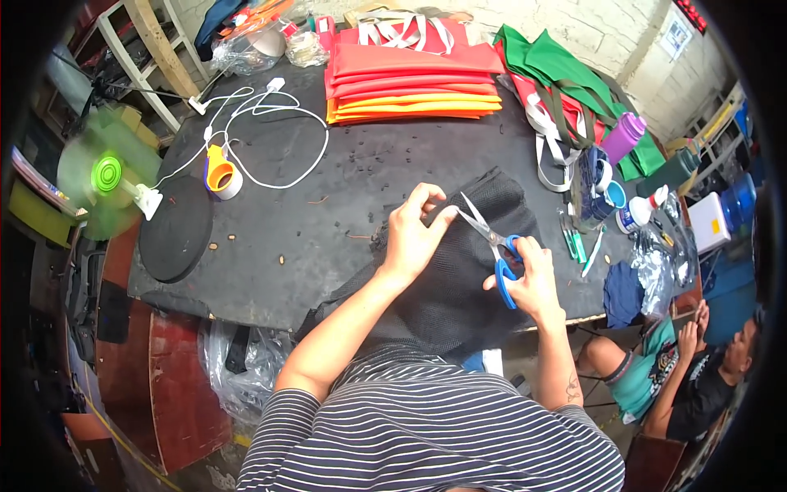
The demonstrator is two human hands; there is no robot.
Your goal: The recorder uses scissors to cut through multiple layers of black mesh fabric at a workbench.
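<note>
Two hands are busy at the near edge of the dark table [270, 230]. The left hand [412, 234] has its fingers curled and pinched onto the top edge of a black mesh fabric [459, 279], which lies over the table's near right part and hangs off its front edge. The right hand [533, 279] is closed through the blue handles of a pair of scissors [490, 243], blades parted and pointing far-left, their tips right beside the left hand's fingers. Far off sits a stack of red and orange fabric [410, 82], with a white cable [270, 139] looping to its left. A green fan [106, 174] stands at the left edge. Another person [697, 369] sits low at the right.
</note>
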